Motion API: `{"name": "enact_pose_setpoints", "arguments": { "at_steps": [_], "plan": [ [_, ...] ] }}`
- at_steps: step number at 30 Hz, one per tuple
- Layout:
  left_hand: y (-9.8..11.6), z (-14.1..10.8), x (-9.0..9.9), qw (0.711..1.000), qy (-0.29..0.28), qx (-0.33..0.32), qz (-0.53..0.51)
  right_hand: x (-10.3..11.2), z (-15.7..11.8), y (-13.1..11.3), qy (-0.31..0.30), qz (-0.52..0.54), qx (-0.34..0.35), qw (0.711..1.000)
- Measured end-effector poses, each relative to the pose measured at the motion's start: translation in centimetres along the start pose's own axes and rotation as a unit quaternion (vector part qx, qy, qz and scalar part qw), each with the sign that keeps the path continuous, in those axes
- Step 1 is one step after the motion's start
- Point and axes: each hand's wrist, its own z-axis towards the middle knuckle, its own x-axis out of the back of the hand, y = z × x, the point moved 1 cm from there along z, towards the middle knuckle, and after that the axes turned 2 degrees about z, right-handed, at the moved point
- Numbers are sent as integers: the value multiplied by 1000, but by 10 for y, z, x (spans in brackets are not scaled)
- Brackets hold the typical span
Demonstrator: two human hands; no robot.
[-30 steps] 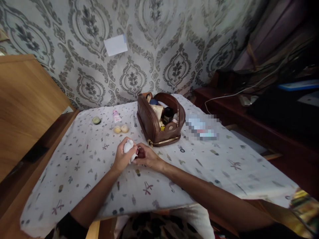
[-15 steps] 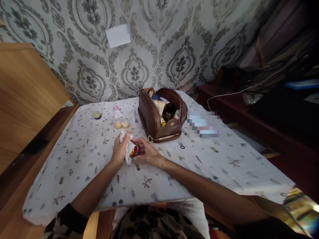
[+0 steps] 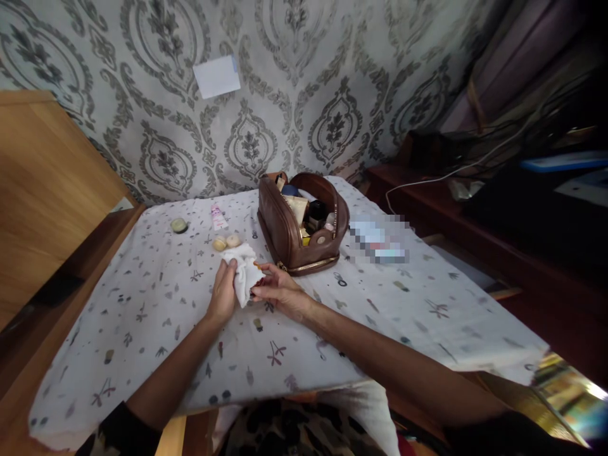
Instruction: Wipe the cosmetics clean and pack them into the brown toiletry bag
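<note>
My left hand (image 3: pixel 224 292) is closed on a crumpled white cloth (image 3: pixel 243 271). Close beside it on the right, my right hand (image 3: pixel 284 294) grips a small red and gold jar (image 3: pixel 259 282), most of it hidden behind the cloth and my fingers. Just beyond the cloth lie two small round cream-coloured items (image 3: pixel 226 242). A pink and white tube (image 3: pixel 218 217) rests farther back, and a round greenish container (image 3: pixel 179 225) is to its left. The open brown bag (image 3: pixel 304 221), holding several cosmetic items, stands behind my right hand.
A patterned white cloth (image 3: pixel 190 361) covers the table. Right of the bag is a blurred-out flat object (image 3: pixel 377 239). A wooden panel (image 3: pixel 52 190) rises at the left, and a dark red shelf with a white cable (image 3: pixel 427 182) stands at the right.
The white cloth now spreads over the jar, which shows less than before. My left hand has shifted slightly down and left in the view, and the whole scene has moved a little left.
</note>
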Motion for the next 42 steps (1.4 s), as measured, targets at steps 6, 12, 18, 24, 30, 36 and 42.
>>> {"name": "enact_pose_setpoints", "arguments": {
  "at_steps": [6,12,18,24,30,36,42],
  "plan": [
    [16,-5,1,997,11,-59,41,0,0,-1,-4,14,-3,1000],
    [28,-11,4,987,38,-127,90,-1,0,-3,1,29,-1,1000],
    [32,-1,15,986,85,-109,95,0,0,-6,5,71,-3,997],
    [34,-6,12,989,-1,-101,105,0,0,-8,0,89,2,996],
    [35,-21,-4,934,-162,-263,182,-1,-3,-10,-45,83,0,996],
    [35,-19,4,965,-171,-147,131,-3,-6,-13,-65,75,-25,995],
    [34,-21,3,979,-189,-19,69,-1,-8,-10,-72,72,-51,993]
  ]
}}
